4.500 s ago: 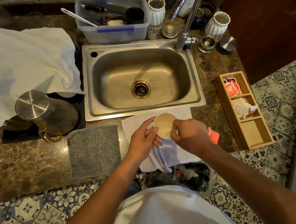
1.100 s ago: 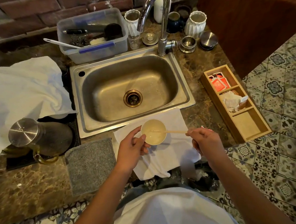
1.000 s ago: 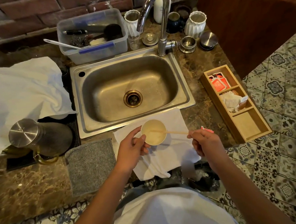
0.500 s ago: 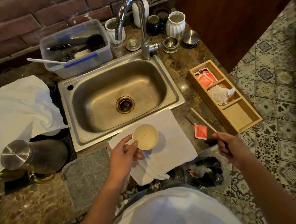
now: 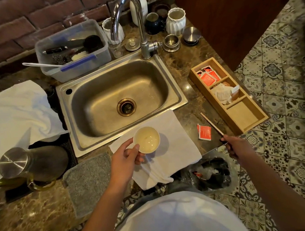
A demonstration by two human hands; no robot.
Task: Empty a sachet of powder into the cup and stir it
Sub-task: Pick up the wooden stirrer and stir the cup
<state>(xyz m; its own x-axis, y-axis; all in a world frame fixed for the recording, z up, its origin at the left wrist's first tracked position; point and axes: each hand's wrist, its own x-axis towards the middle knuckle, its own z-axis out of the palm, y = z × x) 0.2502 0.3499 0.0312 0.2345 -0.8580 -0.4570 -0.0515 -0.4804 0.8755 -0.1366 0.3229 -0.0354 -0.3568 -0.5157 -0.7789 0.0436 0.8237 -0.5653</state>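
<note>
Your left grip (image 5: 126,156) holds the cup (image 5: 146,139) over the white cloth (image 5: 170,132); your right grip (image 5: 233,144) pinches the stick (image 5: 212,123) beside it. Bring its tip back in; stir gently.

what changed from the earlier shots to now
The right hand lifted the wooden stirrer out of the cup and carried it right, past the red sachet on the counter. The left hand still holds the cup over the white cloth.
</note>
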